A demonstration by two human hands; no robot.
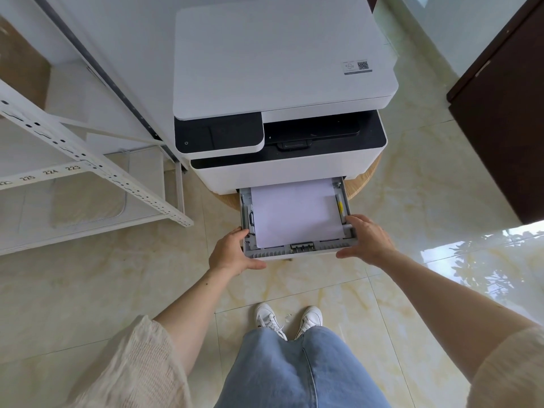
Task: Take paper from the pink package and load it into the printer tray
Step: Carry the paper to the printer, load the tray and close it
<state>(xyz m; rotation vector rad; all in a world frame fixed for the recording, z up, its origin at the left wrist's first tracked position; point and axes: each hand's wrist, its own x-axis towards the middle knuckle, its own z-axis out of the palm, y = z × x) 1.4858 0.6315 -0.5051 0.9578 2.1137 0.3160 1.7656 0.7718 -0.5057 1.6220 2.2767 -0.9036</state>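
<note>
Shelf rail [53,172] numbered 225, 224, 223; printer [282,69] sticker QR code, text illegible.

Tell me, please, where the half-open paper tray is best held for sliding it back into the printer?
Hold the paper tray at its two front corners, coming from the front, one hand per side, as the left hand and right hand do now. The tray is wide and runs straight into the printer, so an even grip probably keeps it from skewing. Keep fingers off the paper.

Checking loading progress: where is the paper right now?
The paper lies in the pulled-out tray below the printer, between the left hand and right hand.
</note>
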